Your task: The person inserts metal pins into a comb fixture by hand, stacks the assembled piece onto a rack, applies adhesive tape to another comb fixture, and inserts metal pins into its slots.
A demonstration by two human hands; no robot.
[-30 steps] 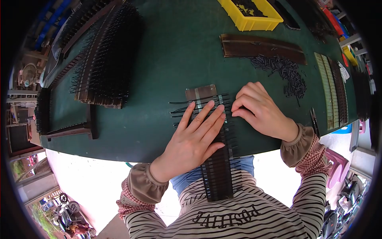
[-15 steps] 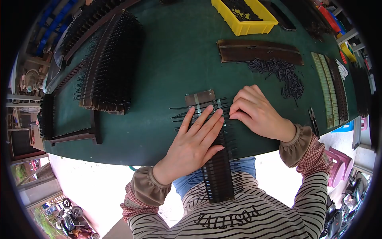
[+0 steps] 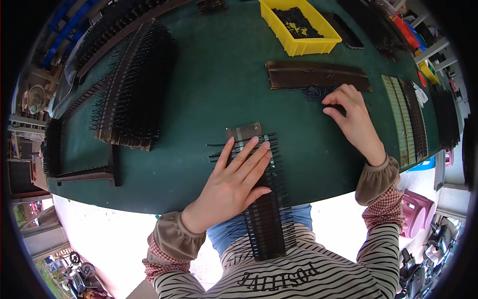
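Note:
My left hand [image 3: 226, 185] lies flat with fingers stretched on a long dark strip board [image 3: 266, 219], pressing near its far end. Thin black wire-like pieces stick out along both sides of this board, which runs over the table edge toward my lap. A bare brown end with a pale band [image 3: 243, 131] shows beyond my fingertips. My right hand [image 3: 356, 119] hovers over a pile of short black tube-like pieces [image 3: 314, 93] and hides much of it. Its fingers are curled, with a small gap between thumb and forefinger; I see nothing held there.
Beyond the pile lies a bare brown board [image 3: 318, 74]. A yellow bin [image 3: 311, 47] of black bits stands behind it. Thick stacks of bristling strips [image 3: 132, 89] occupy the left, with a dark frame [image 3: 84, 175] nearby. Slatted strips [image 3: 401, 119] lie at the right.
My right hand has left the strip board and moved right and away from me to the black pile. My left hand stays flat on the board. The view has shifted slightly.

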